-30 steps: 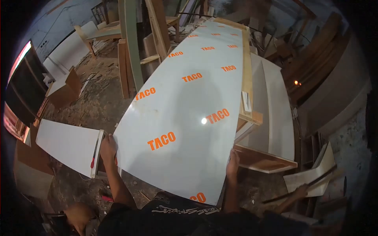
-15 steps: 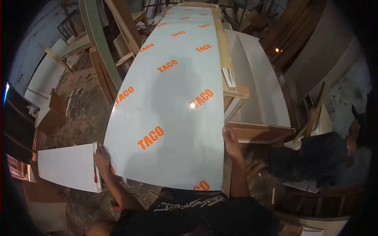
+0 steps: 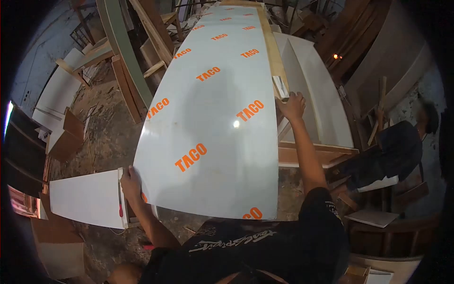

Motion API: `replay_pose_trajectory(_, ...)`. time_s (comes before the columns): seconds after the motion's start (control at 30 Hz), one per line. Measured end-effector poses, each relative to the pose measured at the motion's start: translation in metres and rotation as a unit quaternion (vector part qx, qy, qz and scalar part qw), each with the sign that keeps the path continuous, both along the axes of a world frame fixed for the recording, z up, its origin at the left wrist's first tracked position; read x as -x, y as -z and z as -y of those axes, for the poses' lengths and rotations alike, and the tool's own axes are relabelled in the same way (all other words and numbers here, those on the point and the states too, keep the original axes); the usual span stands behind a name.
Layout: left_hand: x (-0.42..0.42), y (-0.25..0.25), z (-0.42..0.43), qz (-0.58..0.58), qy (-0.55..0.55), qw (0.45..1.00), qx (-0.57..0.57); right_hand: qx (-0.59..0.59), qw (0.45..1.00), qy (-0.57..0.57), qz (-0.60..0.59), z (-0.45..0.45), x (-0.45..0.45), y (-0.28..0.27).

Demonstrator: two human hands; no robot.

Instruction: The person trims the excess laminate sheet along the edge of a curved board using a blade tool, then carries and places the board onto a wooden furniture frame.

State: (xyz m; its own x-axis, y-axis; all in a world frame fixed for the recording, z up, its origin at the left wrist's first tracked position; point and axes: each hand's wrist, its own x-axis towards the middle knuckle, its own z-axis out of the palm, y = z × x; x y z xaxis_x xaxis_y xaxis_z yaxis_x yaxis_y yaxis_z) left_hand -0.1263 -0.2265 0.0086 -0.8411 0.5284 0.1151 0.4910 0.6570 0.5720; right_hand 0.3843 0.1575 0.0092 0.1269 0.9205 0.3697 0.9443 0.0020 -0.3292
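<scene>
A long white panel (image 3: 213,123) printed with orange TACO lettering stretches away from my body. My left hand (image 3: 131,184) is closed on its left edge near the front corner, beside a smaller white panel (image 3: 87,198) with a red-handled tool (image 3: 120,209) at its end. My right hand (image 3: 292,106) is at the right side, its fingers bent over the wooden frame by a small white piece (image 3: 280,87); what its fingertips hold is hard to make out. A wooden strip (image 3: 270,47) runs along the panel's right side.
A white-and-brown open cabinet part (image 3: 317,154) lies right of the panel. Another person (image 3: 395,151) in dark clothes bends at the far right. A green-grey board (image 3: 120,52) leans at the upper left. A brown box (image 3: 67,137) and scraps lie on the floor.
My right hand has left the panel's right edge and moved forward to the wooden frame and small white piece. My left hand stays on the left edge. The other person has come into view at right.
</scene>
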Motion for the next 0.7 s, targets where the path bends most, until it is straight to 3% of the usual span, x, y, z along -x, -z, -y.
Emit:
replay_pose_trajectory(0.27,-0.005,-0.005,0.0,0.034,-0.017,0.999,0.017,-0.043,0.998,0.019,-0.044,-0.016,0.009,0.025)
replay_pose_trajectory(0.37,0.0,0.002,0.0,0.043,-0.011,0.999,0.007,-0.088,0.995,0.006,-0.04,-0.013,0.008,0.031)
replay_pose_trajectory(0.6,0.009,0.008,0.002,0.015,-0.01,0.999,0.048,-0.057,0.997,-0.053,-0.002,0.005,-0.004,0.023)
replay_pose_trajectory(0.7,-0.001,-0.001,0.001,0.047,-0.017,0.998,0.028,-0.111,0.992,-0.063,0.001,0.005,-0.006,0.035)
